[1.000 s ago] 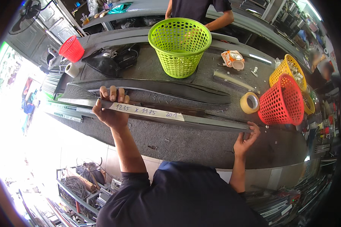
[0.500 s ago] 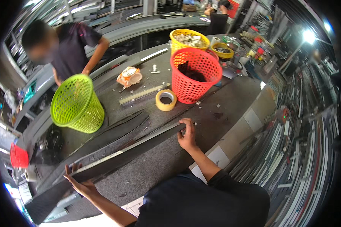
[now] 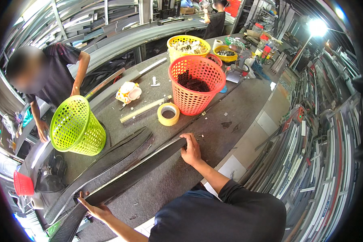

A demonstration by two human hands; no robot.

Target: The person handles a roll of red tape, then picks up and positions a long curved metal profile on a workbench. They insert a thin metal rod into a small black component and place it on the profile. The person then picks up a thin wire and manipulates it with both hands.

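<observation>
A long dark metal profile (image 3: 143, 171) with a pale strip along its far edge lies slantwise between my hands, over the dark worktable (image 3: 165, 189). My right hand (image 3: 192, 150) is closed round its far right end, fingers curled over the tip. Toward the near left, my left hand (image 3: 97, 209) grips the profile with the thumb on the near side; its other fingers are partly hidden behind it. Just beyond the profile lies a dark curved strip (image 3: 125, 144) of sheet. A roll of tan tape (image 3: 163, 120) rests past my right hand.
A red basket (image 3: 193, 101) with dark pieces, a yellow basket (image 3: 173, 52) with pale pieces and a green basket (image 3: 86, 137) stand on the table. A co-worker (image 3: 54, 76) stands behind the green one. Metal profiles (image 3: 314, 181) are stacked along the right.
My view has shifted, so the baskets and table sit further left. The profile stays in both my hands. The co-worker's one hand now shows lower, left of the green basket.
</observation>
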